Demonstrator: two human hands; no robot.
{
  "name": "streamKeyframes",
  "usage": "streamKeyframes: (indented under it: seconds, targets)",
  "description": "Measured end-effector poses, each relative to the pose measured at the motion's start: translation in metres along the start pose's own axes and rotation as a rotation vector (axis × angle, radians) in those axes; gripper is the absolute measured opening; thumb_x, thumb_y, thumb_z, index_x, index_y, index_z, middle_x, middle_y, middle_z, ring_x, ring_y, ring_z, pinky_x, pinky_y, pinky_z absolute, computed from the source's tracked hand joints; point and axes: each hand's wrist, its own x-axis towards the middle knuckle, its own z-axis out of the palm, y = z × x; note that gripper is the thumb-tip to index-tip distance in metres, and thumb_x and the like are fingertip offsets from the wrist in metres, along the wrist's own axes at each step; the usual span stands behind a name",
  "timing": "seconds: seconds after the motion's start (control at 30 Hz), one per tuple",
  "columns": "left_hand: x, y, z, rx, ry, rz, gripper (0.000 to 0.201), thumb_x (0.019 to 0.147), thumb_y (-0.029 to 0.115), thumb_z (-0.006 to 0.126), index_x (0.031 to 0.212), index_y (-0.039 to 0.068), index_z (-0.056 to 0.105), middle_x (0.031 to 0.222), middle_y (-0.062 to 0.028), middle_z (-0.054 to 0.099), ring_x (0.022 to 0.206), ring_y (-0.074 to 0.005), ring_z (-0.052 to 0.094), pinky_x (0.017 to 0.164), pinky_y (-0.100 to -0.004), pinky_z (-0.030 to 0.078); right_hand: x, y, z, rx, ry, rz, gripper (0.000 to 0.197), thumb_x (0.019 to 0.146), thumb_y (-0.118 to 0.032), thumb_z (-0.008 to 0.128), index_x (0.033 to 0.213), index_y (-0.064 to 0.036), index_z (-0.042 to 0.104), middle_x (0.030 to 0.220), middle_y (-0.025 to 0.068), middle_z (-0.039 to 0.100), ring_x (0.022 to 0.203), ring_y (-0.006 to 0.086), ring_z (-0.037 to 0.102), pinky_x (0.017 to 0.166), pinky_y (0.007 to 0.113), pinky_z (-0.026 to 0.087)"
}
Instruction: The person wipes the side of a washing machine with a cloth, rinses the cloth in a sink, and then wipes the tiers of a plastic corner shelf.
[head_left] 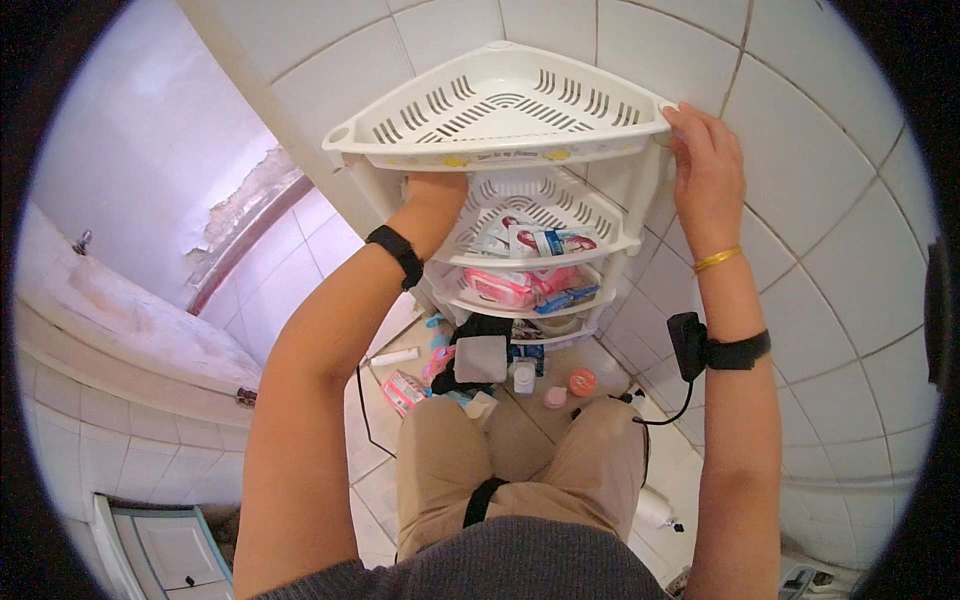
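A white plastic corner shelf [505,155] with slotted tiers stands against the tiled corner, its top tier holding nothing. My right hand [708,165] grips the right front corner of that top tier, thumb and fingers at the rim. Under the same tier reaches my left hand [438,188]; the tier hides its fingers, so what they touch cannot be seen. Flat sachets [545,240] lie on the tier below. Lower down, a tier carries pink packages [500,287] and a blue packet [567,299].
On the floor before my knees lie a grey square item [481,359] on black cloth, a white bottle [524,376], an orange round container [582,381], a small pink jar [555,397], a white tube [395,356] and a pink-and-white package [404,392]. Tiled walls [830,190] enclose the corner.
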Motion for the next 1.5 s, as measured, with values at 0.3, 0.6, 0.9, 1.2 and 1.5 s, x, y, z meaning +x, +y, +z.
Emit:
streamKeyframes:
  seconds: [0.3,0.6,0.9,1.2,1.5]
  targets:
    - [-0.017,-0.022,-0.031,0.116,0.175,0.079,0.042,0.091,0.016,0.053,0.132,0.007,0.057,0.137,-0.0171,0.054,0.127,-0.0353,0.05,0.111,-0.0494,0.035,0.001,-0.003,-0.005,0.01,-0.035,0.045,0.032,0.087,-0.007,0.064,0.117,-0.0161,0.065,0.118,0.0067,0.064,0.107,0.0297,0.059,0.092,0.04,0.05]
    - [-0.014,-0.025,-0.051,-0.063,0.125,0.07,0.038,0.09,0.016,0.055,0.126,0.008,0.061,0.133,-0.0151,0.058,0.123,-0.0338,0.055,0.108,-0.0476,0.039,-0.003,0.003,-0.001,-0.003,-0.049,0.032,0.032,0.087,-0.006,0.063,0.117,-0.0161,0.065,0.118,0.0072,0.064,0.107,0.0302,0.059,0.092,0.04,0.049]
    - [-0.046,-0.029,-0.066,0.128,-0.116,0.168,0.026,0.078,0.01,0.063,0.102,0.003,0.071,0.114,-0.0198,0.065,0.107,-0.0334,0.063,0.085,-0.0399,0.054,-0.002,-0.002,-0.001,-0.004,-0.027,0.039,0.034,0.085,-0.003,0.064,0.117,-0.0164,0.065,0.116,0.0076,0.065,0.108,0.0303,0.059,0.093,0.04,0.049]
    - [-0.087,-0.006,-0.132,-0.096,0.122,0.224,0.03,0.081,0.009,0.059,0.109,0.009,0.069,0.131,-0.0173,0.058,0.115,-0.0348,0.061,0.089,-0.0393,0.055,0.0,-0.001,0.001,0.018,-0.042,0.051,0.033,0.088,-0.003,0.062,0.118,-0.0167,0.065,0.12,0.0088,0.064,0.111,0.0306,0.059,0.095,0.04,0.049]
    - [-0.104,-0.02,-0.162,-0.016,0.396,0.08,0.026,0.078,0.009,0.063,0.102,0.011,0.073,0.14,-0.0106,0.055,0.124,-0.0293,0.057,0.094,-0.0381,0.054,-0.003,-0.003,-0.002,0.019,-0.06,0.062,0.032,0.09,-0.004,0.06,0.119,-0.0171,0.064,0.121,0.0087,0.064,0.114,0.0302,0.057,0.097,0.04,0.048]
